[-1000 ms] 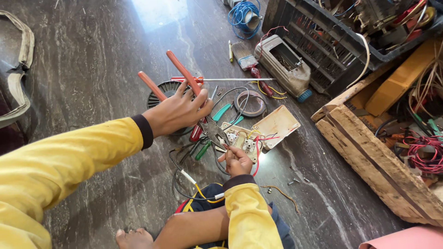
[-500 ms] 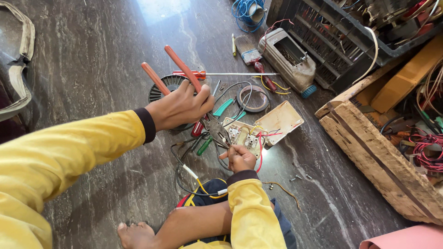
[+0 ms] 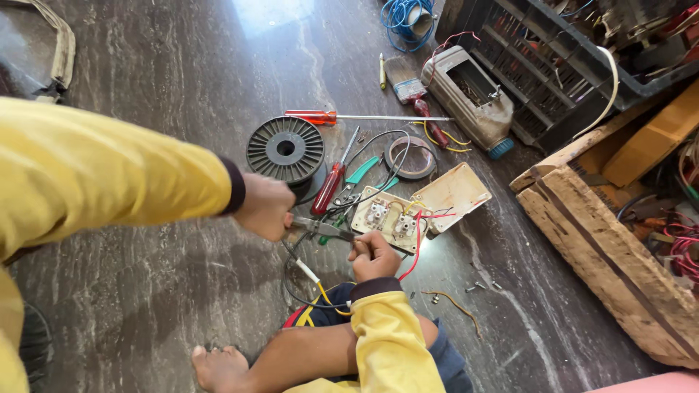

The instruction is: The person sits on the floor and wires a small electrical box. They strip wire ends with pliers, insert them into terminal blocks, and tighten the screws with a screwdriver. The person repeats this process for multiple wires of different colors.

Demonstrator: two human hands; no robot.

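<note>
Gripping metal-jawed pliers [image 3: 314,228] at frame centre, left hand [image 3: 263,206] closed round them; right hand [image 3: 373,256] pinches thin wire beside cream plastic switch box [image 3: 390,218]; probably trimming wire, needs steady squeeze

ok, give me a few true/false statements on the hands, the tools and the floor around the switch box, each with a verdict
1. The left hand grips pliers whose jaws point toward the right hand. True.
2. The open switch box lies on a wooden table. False: it lies on the dark stone floor.
3. A black wire spool lies flat beside the left hand. True.
4. The long red-handled screwdriver is in the right hand. False: it lies on the floor beyond the spool, untouched.
5. The roll of tape sits inside the black crate. False: it lies on the floor near the switch box.
</note>
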